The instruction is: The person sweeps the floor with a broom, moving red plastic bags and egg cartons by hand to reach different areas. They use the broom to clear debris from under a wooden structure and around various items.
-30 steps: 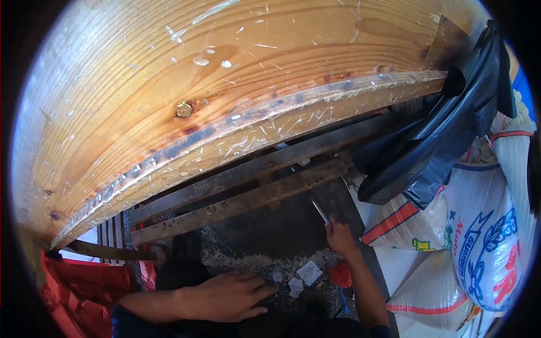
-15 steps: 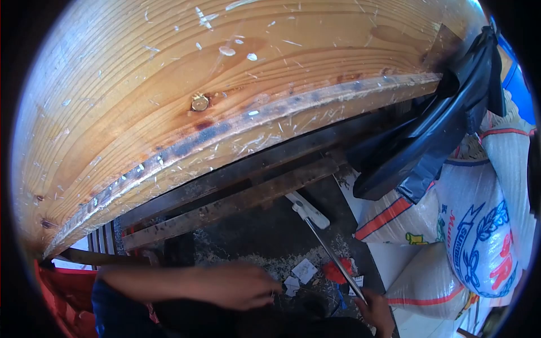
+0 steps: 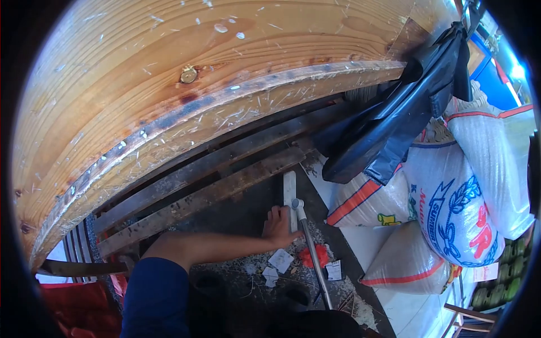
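Note:
A long metal-poled floor tool (image 3: 311,242) with a flat white head (image 3: 289,191), like a flat mop, stands tilted over the dark floor. My left hand (image 3: 276,224) grips the lower part of that head, its fingers at the left edge and the thumb reaching across below. The pole's joint (image 3: 298,203) lies just right of my fingers. The pole runs down to the bottom of the view, where its lower end is hidden. My right hand does not show. Close to my left hand lie white paper scraps (image 3: 280,260) and a bright red bundle (image 3: 314,256).
Above is a wooden tabletop (image 3: 225,50) strewn with pale flecks. Wooden slats (image 3: 203,217) run beneath it. A black plastic bag (image 3: 394,118) hangs at its right end. Filled woven sacks (image 3: 451,197) stand on the right, and red cloth (image 3: 79,304) lies at lower left.
My left hand has reached forward and right onto the white head, which has turned more upright in view. My right hand, earlier on the pole, has left the view. The camera has shifted right.

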`<state>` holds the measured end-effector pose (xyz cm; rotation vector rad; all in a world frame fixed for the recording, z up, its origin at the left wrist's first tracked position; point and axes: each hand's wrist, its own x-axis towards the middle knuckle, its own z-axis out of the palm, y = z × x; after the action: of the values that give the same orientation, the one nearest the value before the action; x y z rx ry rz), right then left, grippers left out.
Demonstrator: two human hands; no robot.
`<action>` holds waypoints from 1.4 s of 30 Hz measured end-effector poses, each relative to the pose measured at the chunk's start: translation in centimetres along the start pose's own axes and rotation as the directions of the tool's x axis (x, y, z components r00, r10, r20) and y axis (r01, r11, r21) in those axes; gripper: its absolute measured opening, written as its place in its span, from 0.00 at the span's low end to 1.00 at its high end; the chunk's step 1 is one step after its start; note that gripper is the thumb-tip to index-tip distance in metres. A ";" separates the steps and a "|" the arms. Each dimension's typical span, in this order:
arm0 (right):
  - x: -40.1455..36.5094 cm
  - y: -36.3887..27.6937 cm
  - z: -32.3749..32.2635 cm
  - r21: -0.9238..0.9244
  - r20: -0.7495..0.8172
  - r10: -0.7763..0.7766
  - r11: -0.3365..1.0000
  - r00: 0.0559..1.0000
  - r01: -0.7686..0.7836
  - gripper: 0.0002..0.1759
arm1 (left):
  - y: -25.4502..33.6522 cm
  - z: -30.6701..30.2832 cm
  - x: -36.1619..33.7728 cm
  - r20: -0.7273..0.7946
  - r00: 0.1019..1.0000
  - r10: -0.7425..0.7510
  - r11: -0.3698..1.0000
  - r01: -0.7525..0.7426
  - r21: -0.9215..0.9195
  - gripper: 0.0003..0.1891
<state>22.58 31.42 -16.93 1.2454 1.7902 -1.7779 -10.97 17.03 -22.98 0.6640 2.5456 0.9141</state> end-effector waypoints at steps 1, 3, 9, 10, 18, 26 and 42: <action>0.1 0.0 0.0 0.022 -0.002 0.032 0.999 0.999 -0.032 0.16 | -0.4 0.2 0.5 -0.003 1.000 0.001 1.000 -0.001 -0.004 0.45; 0.1 0.2 -0.1 0.055 -0.006 0.084 0.995 0.996 -0.084 0.16 | -1.1 -0.2 1.2 -0.062 0.997 0.042 0.995 -0.037 0.089 0.44; 0.4 0.5 -0.2 0.117 -0.006 0.183 0.976 0.983 -0.181 0.17 | -5.0 -3.0 1.4 0.101 0.876 0.471 0.799 -0.472 0.373 0.38; 0.5 0.5 -0.2 0.125 -0.004 0.193 0.973 0.981 -0.191 0.17 | -6.1 -2.8 1.9 0.100 0.879 0.467 0.801 -0.468 0.374 0.38; 2.6 0.0 -0.5 0.180 0.046 0.269 0.945 0.962 -0.273 0.20 | -2.8 -7.9 0.1 0.595 0.700 0.395 0.786 -0.593 0.175 0.27; 11.5 -7.7 6.0 0.035 0.347 0.022 0.999 0.938 -0.036 0.25 | 12.6 -24.7 -16.5 0.697 0.487 0.526 0.735 -0.673 -0.084 0.23; 26.4 -19.9 12.2 -0.786 0.328 -0.351 0.414 0.877 0.459 0.38 | 6.8 -20.0 -15.4 0.602 0.573 0.556 0.740 -0.671 -0.045 0.19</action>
<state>-11.47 32.36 -26.01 0.2766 2.5408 -0.7762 -5.57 3.48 -1.27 1.6892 1.8316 0.5059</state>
